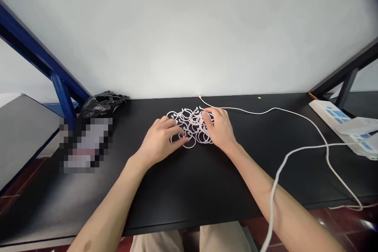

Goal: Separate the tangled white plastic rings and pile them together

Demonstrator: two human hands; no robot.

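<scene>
Head view, looking forward and down. A loose pile of thin white rings with small knobbed ends [195, 119], apparently plastic, lies near the middle of a matte black tabletop [191, 189]. Rings overlap and tangle; exact count not readable. Denser on the right side of the heap; one ring lies at the near edge.

Left hand [161, 138]: at the left side of the pile, palm down, fingers bent over the rings, thumb apart from the fingers with a gap between. Contact with individual rings cannot be made out.

Right hand [220, 128]: over the right side of the pile, thumb and forefinger close together at its far right edge. Whether a ring is pinched there, cannot tell. The two hands are apart, the heap between them.

Surroundings: plain white wall [191, 31] behind. A thin white cable [277, 109] runs from the table's back edge off to the right; a white length also crosses in front of the right forearm. Far right, a long white item with blue printed panels [333, 116]. Back left, a crumpled black plastic bag [102, 102] beside a blue metal frame [38, 51]; nearer, a pixelated object [91, 138], details hidden. Beige-trousered legs [156, 242] below the front edge; reddish tiled floor [345, 224].
</scene>
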